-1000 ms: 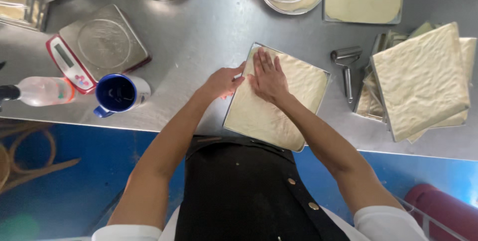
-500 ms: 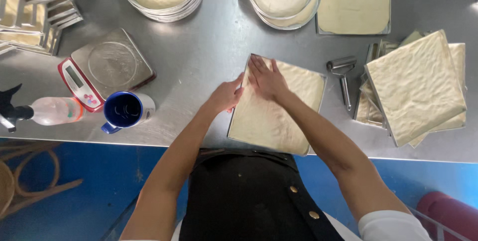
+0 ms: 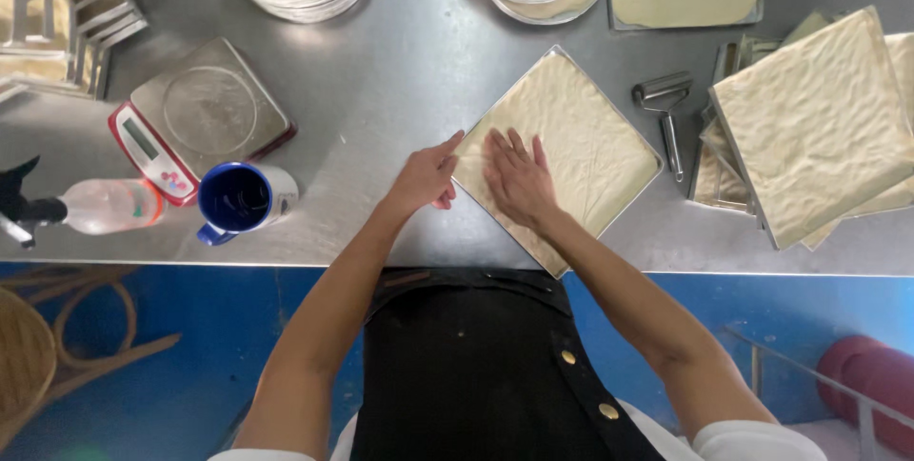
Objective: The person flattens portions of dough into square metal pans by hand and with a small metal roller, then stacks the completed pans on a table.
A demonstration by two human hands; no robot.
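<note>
Dough filled a square metal tray (image 3: 609,151) that lay near the middle of the frame, turned like a diamond, one corner pointing to the top of the frame and the opposite corner overhanging the worktop's (image 3: 400,70) near edge; being square, it had no clear long axis. The right hand (image 3: 517,178) lay flat and open on the dough, fingers spread, grasping nothing. The left hand (image 3: 426,177) sat at the tray's left edge, forefinger stretched out to the rim, the other fingers loosely curled, holding nothing. The worktop was brushed steel. At the left stood a scale (image 3: 200,118), a blue mug (image 3: 243,202) and a spray bottle (image 3: 95,206); at the right lay a small roller (image 3: 666,109) and stacked dough-lined trays (image 3: 819,118). Below the edge the floor (image 3: 190,328) was blue.
</note>
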